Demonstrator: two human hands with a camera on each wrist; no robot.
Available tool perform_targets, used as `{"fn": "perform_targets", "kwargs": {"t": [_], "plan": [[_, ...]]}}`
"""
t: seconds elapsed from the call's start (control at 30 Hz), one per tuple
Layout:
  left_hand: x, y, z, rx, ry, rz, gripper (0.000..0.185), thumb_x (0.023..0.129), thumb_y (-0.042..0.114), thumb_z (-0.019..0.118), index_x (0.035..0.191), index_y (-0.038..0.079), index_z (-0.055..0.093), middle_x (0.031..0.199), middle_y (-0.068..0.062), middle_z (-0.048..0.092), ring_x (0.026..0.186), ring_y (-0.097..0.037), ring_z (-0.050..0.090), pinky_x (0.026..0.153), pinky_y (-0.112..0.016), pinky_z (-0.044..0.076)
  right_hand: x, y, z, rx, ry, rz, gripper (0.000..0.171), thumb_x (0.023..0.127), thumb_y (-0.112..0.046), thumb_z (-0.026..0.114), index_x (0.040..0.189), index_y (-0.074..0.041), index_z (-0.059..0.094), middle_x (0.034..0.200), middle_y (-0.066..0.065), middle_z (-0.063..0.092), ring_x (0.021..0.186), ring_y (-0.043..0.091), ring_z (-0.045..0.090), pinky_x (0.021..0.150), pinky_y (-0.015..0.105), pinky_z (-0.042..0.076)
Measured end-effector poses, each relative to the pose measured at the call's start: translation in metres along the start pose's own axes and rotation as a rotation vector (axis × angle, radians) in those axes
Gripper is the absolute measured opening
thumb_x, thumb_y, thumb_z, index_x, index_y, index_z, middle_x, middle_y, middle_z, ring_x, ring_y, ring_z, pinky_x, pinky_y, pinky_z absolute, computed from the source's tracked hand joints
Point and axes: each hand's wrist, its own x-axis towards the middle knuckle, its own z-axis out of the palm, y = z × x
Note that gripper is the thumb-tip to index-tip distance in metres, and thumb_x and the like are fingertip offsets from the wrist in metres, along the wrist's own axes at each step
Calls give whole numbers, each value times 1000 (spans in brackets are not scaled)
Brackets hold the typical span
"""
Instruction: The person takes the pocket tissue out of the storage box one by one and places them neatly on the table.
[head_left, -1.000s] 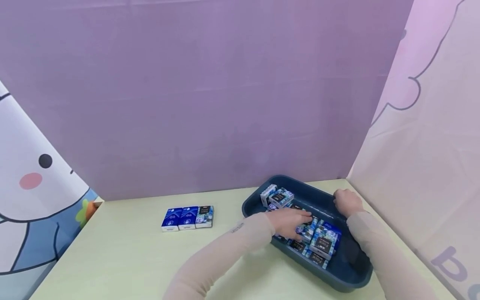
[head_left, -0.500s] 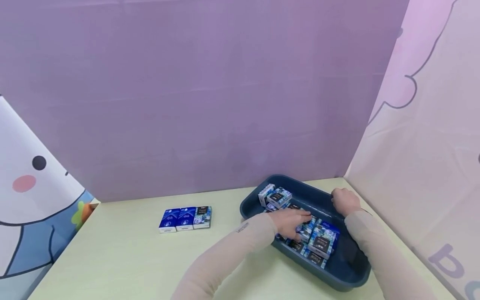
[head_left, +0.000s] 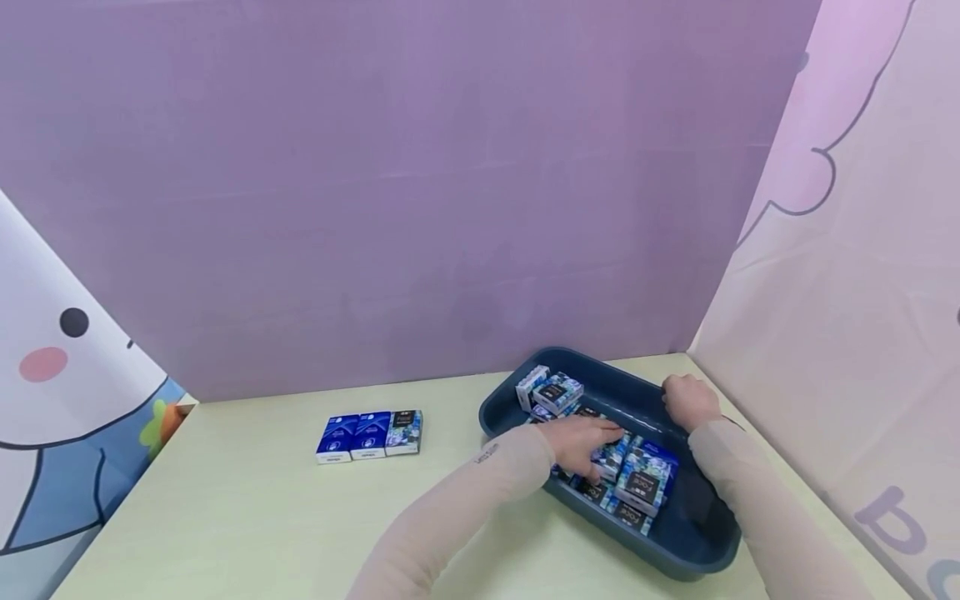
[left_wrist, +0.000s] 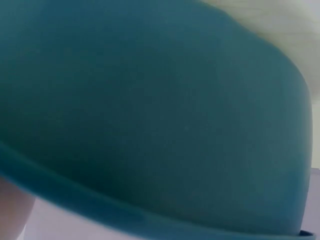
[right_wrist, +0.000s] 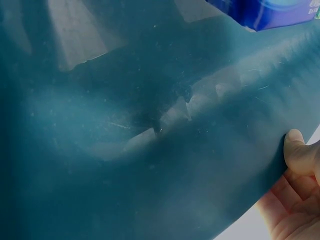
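Observation:
A dark blue plastic basin (head_left: 693,542) stands at the right of the table, holding several small tissue packs. My left hand (head_left: 581,444) lies over the packs in its middle, fingers mostly straight; what is under the palm is hidden. Just beside these fingertips sits a flowered tissue pack (head_left: 642,483). My right hand (head_left: 690,403) grips the basin's far right rim. In the right wrist view, the thumb (right_wrist: 296,150) is inside the wall and the fingers are outside. The left wrist view is mostly filled by the basin's outer wall (left_wrist: 165,115).
On the table (head_left: 247,508), left of the basin, three tissue packs lie side by side: two blue packs (head_left: 354,436) and one flowered pack (head_left: 405,432). A purple backdrop (head_left: 420,208) rises behind, and a pale side panel (head_left: 847,358) stands close to the right arm.
The whole view has shifted slightly. Both hands keep their places on the packs and on the basin's rim, and no pack has visibly moved.

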Motion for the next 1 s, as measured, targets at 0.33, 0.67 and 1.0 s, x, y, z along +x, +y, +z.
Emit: {"fn": "perform_targets", "kwargs": {"t": [0.33, 0.67, 1.0], "plan": [[-1, -1, 1, 19, 40, 4, 76, 82, 48, 62, 145, 29, 24, 148, 13, 28, 134, -5, 30, 109, -20, 28, 1, -1, 1, 1, -22, 18, 8, 82, -4, 60, 80, 3, 65, 74, 20, 64, 64, 35, 60, 53, 46, 50], [-4, 0, 2, 64, 61, 20, 76, 81, 49, 62, 144, 27, 27, 146, 11, 31, 134, -7, 30, 109, -21, 28, -1, 0, 1, -1, -28, 12, 8, 82, -4, 61, 79, 3, 64, 73, 20, 63, 64, 36, 60, 53, 46, 49], [-11, -5, 8, 78, 117, 45, 73, 80, 50, 63, 143, 32, 30, 145, 11, 33, 133, -8, 31, 109, -24, 29, 0, 1, 3, -8, -25, 3, 8, 82, -4, 61, 79, 3, 64, 72, 19, 63, 63, 36, 60, 53, 47, 50]]}}
